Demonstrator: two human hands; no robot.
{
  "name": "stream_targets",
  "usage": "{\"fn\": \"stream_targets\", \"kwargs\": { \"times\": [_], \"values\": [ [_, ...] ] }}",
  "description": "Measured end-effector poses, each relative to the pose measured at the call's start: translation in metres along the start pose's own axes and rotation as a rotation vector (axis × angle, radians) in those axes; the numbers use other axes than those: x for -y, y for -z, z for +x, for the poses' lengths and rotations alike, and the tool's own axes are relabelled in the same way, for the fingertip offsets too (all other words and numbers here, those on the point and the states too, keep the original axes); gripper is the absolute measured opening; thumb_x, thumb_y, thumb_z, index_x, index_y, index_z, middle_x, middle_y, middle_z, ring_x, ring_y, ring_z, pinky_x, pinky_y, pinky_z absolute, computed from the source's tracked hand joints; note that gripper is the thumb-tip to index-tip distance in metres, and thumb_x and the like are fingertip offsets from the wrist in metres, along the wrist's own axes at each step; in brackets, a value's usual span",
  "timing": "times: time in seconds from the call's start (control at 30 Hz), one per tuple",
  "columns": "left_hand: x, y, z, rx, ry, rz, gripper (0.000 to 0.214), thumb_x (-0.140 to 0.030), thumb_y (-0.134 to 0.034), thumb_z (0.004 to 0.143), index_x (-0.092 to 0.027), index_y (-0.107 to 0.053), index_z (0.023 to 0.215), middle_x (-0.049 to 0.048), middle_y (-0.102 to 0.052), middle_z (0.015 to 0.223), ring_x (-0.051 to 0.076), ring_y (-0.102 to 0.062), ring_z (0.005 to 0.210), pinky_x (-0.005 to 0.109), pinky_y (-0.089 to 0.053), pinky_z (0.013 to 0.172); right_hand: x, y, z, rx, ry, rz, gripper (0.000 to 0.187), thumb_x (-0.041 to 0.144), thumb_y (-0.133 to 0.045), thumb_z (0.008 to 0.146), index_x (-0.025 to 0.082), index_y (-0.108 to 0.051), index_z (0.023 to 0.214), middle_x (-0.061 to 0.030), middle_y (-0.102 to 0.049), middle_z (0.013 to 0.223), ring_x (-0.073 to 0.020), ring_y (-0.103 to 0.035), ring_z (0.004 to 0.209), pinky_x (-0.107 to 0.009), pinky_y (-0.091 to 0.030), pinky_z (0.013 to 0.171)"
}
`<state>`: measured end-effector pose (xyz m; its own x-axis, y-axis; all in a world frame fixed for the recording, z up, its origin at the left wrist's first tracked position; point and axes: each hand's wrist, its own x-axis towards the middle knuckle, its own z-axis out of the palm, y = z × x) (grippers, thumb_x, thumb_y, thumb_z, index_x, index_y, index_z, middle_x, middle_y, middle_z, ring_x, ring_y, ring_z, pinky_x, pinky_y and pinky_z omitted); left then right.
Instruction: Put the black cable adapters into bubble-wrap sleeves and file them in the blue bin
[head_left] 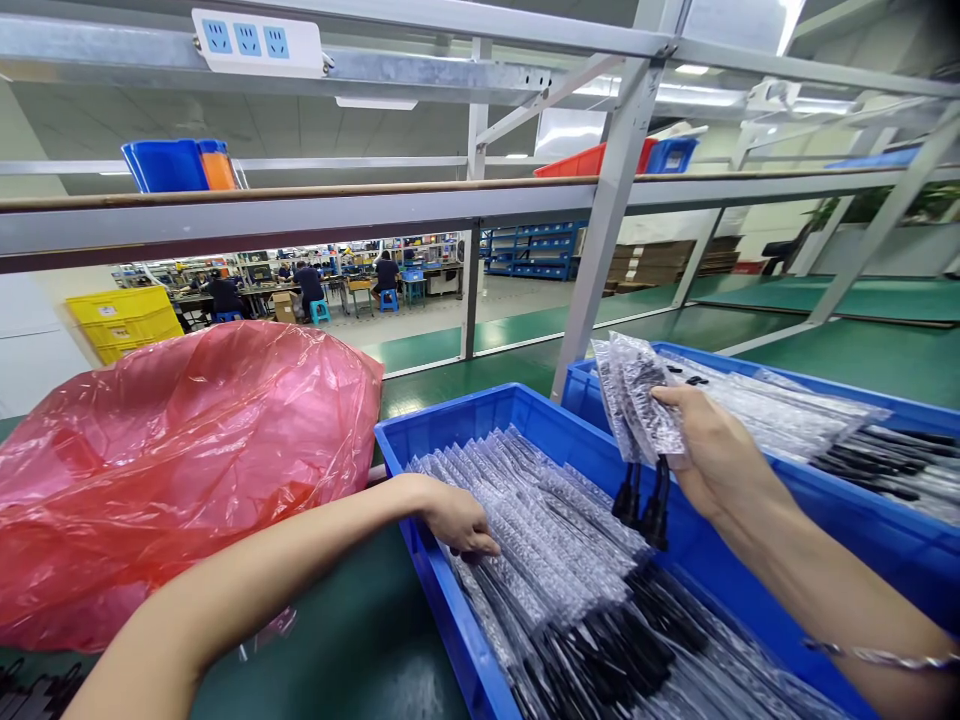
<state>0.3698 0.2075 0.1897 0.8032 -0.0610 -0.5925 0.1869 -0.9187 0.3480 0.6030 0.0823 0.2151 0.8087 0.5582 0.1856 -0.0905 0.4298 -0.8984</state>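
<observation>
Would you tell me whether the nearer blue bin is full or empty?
Nearly full: bagged black cables lie packed in rows across the blue bin.

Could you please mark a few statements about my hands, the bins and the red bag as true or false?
1. The right hand holds a few bagged cables. True.
2. A red plastic bag lies left of the near blue bin. True.
3. The left hand grips the red plastic bag. False: its fingers rest on the packed cables in the near blue bin.
4. The near blue bin is empty. False: packed cables fill it.
5. A white power strip sits on the overhead rail. True.
</observation>
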Motion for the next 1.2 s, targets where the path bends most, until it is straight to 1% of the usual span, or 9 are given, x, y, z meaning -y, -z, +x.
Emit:
{"fn": "stream_targets", "kwargs": {
  "times": [0.4, 0.6, 0.7, 0.87, 0.97, 1.03, 1.1, 1.13, 1.2],
  "values": [
    [-0.007, 0.004, 0.001, 0.008, -0.005, -0.002, 0.043, -0.033, -0.043, 0.101, -0.014, -0.079, 0.087, 0.0052, -0.076, 0.088, 0.013, -0.063, 0.072, 0.023, -0.046, 0.071, 0.000, 0.000, 0.000, -0.014, 0.007, -0.008, 0.013, 0.024, -0.071, 0.061, 0.021, -0.066, 0.072, 0.0037, -0.064, 0.067, -0.0115, -0.057, 0.063, -0.014, -0.048, 0.048],
    [-0.003, -0.003, 0.004, 0.015, -0.025, 0.003, 0.042, -0.032, -0.043, 0.101, -0.015, -0.078, 0.085, 0.0053, -0.077, 0.092, 0.014, -0.064, 0.075, 0.023, -0.047, 0.074, 0.000, -0.002, 0.000, -0.043, 0.003, -0.005, 0.014, 0.023, -0.069, 0.060, 0.020, -0.066, 0.074, 0.0037, -0.065, 0.069, -0.0108, -0.059, 0.066, -0.013, -0.050, 0.052],
    [-0.002, -0.007, 0.004, 0.003, -0.034, 0.018, 0.043, -0.032, -0.041, 0.101, -0.014, -0.076, 0.085, 0.0067, -0.077, 0.095, 0.015, -0.064, 0.078, 0.025, -0.047, 0.077, 0.001, -0.002, -0.001, -0.035, 0.002, -0.008, 0.014, 0.024, -0.070, 0.060, 0.020, -0.066, 0.074, 0.0045, -0.064, 0.068, -0.0099, -0.058, 0.064, -0.013, -0.048, 0.050],
    [-0.002, -0.013, 0.006, -0.014, -0.056, 0.060, 0.032, -0.025, -0.046, 0.097, -0.015, -0.072, 0.082, 0.0058, -0.074, 0.085, 0.016, -0.062, 0.072, 0.027, -0.047, 0.074, 0.000, -0.002, 0.000, -0.033, 0.005, -0.010, 0.014, 0.023, -0.070, 0.061, 0.021, -0.065, 0.074, 0.0045, -0.066, 0.069, -0.0099, -0.058, 0.064, -0.013, -0.048, 0.050],
    [-0.001, -0.016, 0.006, -0.050, -0.029, 0.082, 0.025, -0.020, -0.047, 0.093, -0.011, -0.069, 0.101, 0.0068, -0.072, 0.078, 0.018, -0.061, 0.064, 0.029, -0.047, 0.066, 0.000, -0.001, 0.001, -0.039, 0.012, -0.010, 0.013, 0.022, -0.069, 0.062, 0.020, -0.065, 0.074, 0.0041, -0.067, 0.069, -0.0099, -0.059, 0.065, -0.012, -0.048, 0.052],
    [0.000, -0.017, 0.005, -0.058, -0.018, 0.090, 0.039, -0.020, -0.049, 0.091, -0.008, -0.060, 0.126, 0.0067, -0.071, 0.078, 0.019, -0.062, 0.063, 0.030, -0.048, 0.065, -0.001, -0.001, 0.001, -0.041, 0.020, -0.011, 0.013, 0.022, -0.069, 0.061, 0.020, -0.065, 0.074, 0.0044, -0.066, 0.068, -0.0099, -0.059, 0.065, -0.012, -0.048, 0.052],
    [0.000, -0.017, 0.005, -0.051, -0.032, 0.107, 0.055, -0.021, -0.049, 0.091, -0.010, -0.045, 0.145, 0.0067, -0.072, 0.082, 0.021, -0.065, 0.069, 0.031, -0.050, 0.068, -0.001, 0.000, 0.000, -0.032, 0.026, -0.014, 0.015, 0.023, -0.070, 0.061, 0.020, -0.065, 0.075, 0.0043, -0.066, 0.068, -0.0105, -0.058, 0.064, -0.013, -0.048, 0.051],
    [0.001, -0.017, 0.005, -0.041, -0.047, 0.121, 0.059, -0.020, -0.048, 0.091, -0.012, -0.042, 0.149, 0.0068, -0.072, 0.086, 0.022, -0.067, 0.073, 0.031, -0.050, 0.071, 0.000, 0.000, 0.000, -0.024, 0.027, -0.016, 0.015, 0.023, -0.070, 0.061, 0.020, -0.066, 0.075, 0.0041, -0.066, 0.068, -0.0107, -0.058, 0.063, -0.014, -0.048, 0.050],
    [0.000, -0.018, 0.007, -0.015, -0.080, 0.154, 0.055, -0.018, -0.046, 0.090, -0.016, -0.050, 0.145, 0.0068, -0.072, 0.091, 0.022, -0.068, 0.078, 0.031, -0.051, 0.074, 0.000, -0.001, 0.000, -0.010, 0.030, -0.017, 0.016, 0.023, -0.070, 0.061, 0.020, -0.066, 0.076, 0.0036, -0.067, 0.069, -0.0110, -0.058, 0.063, -0.014, -0.047, 0.049]
  ]
}}
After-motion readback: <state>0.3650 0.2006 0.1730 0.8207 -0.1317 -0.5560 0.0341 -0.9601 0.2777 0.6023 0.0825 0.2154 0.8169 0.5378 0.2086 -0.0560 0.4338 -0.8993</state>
